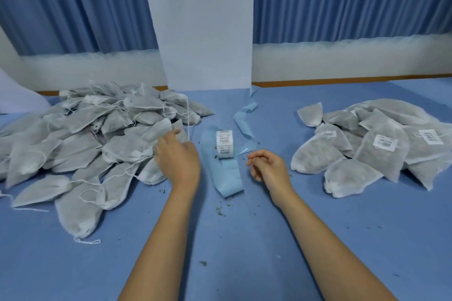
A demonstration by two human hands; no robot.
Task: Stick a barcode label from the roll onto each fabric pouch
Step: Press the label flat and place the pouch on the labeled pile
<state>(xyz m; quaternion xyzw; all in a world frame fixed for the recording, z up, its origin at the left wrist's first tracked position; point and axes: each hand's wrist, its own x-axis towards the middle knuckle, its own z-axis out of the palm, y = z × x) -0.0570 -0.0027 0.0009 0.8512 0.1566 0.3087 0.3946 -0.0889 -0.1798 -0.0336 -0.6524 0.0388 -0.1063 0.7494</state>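
Head view looked down on a blue-covered counter (244,264) that ran back to pleated blue curtains (73,7) and a white pillar (203,19). A sprawling heap of unlabelled pouches (73,134), grey non-woven fabric with white drawstrings, filled the left side of the counter. A smaller heap of labelled pouches (367,144) lay well apart on the right, several of them showing white barcode stickers on top.

Between the two heaps, both bare forearms reached forward. The left hand (177,156), slightly blurred, sat at the near edge of the unlabelled heap. Its grip was apart, with fingers extended onto a pouch (179,129) at the heap's rim. The right hand (266,166) hovered just right of centre, its grip loosely curled, thumb and forefinger close together, with nothing visible between them.

A pale blue backing strip (227,178) lay spent on the counter between the hands, with a further length (244,115) curling away toward the pillar. The label roll (225,144) stood on that strip, just beyond both hands and touched by neither, its outer barcode labels facing the camera. Dark dried crumbs (220,211) were scattered on the cloth near the wrists.
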